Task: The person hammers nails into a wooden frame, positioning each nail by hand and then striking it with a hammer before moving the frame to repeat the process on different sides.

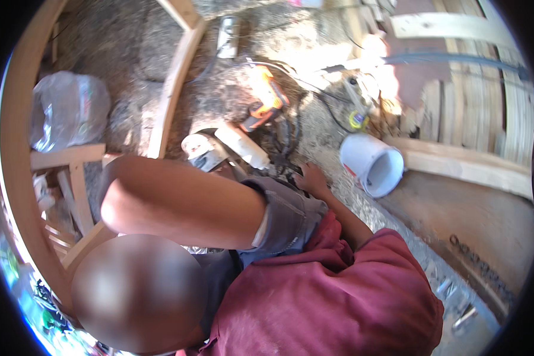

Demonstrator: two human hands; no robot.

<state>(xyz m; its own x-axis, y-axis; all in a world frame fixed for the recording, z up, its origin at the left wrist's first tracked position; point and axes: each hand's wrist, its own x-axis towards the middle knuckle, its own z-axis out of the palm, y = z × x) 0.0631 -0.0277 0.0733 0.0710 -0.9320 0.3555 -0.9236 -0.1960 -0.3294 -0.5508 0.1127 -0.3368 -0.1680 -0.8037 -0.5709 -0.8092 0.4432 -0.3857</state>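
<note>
My right arm reaches from a maroon sleeve down past the rolled grey cuff of my shorts. At its end my right hand [312, 180] is low to the ground, fingers curled in among dark cords [286, 142]; what they grip is too small to make out. Just left of it lies a white cylindrical piece [243, 146], beside a power tool with a pale, rounded housing [200, 146] that my bent leg [184, 202] partly covers. An orange and black power tool [268, 102] rests on the ground farther off. My left hand does not show.
A white bucket [374, 167] lies tipped, right of my hand. Timber framing [178, 77] stands left, near a clear plastic bag [71, 110]. Boards [469, 107] are stacked at the far right, with a chain [477, 261] below. Cables cross the dirt ground.
</note>
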